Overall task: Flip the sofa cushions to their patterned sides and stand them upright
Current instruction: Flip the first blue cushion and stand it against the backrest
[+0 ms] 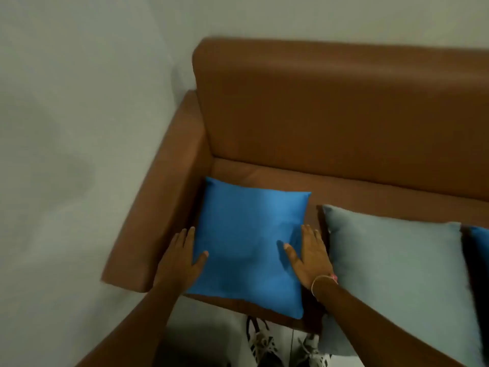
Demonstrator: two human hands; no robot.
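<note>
Overhead, head view: blue cushion [251, 247] flat on brown sofa [330, 107] seat, beside armrest. Left hand [180, 258] open, flat against cushion's left edge; right hand [311, 255] open, palm down on right edge. Grey cushion [397, 274] lies just right, plain side up.

Whole frame is soft, so fabric texture is unreadable. Undersides of all cushions are hidden, can't tell which faces are patterned. Left hand [180, 258]: fingers run along the blue cushion [251, 247] edge, can't tell whether they go under it. Right hand [311, 256]: palm side is hidden against the cushion. Grey cushion [397, 282] has its lower edge covered by the right forearm and cut by the frame bottom. A second blue cushion [482, 242] is cut by the right edge, only a sliver shows. Sofa [330, 107] runs off to the right. Shoes [264, 345] are part hidden under the seat front and cut at the bottom.
</note>
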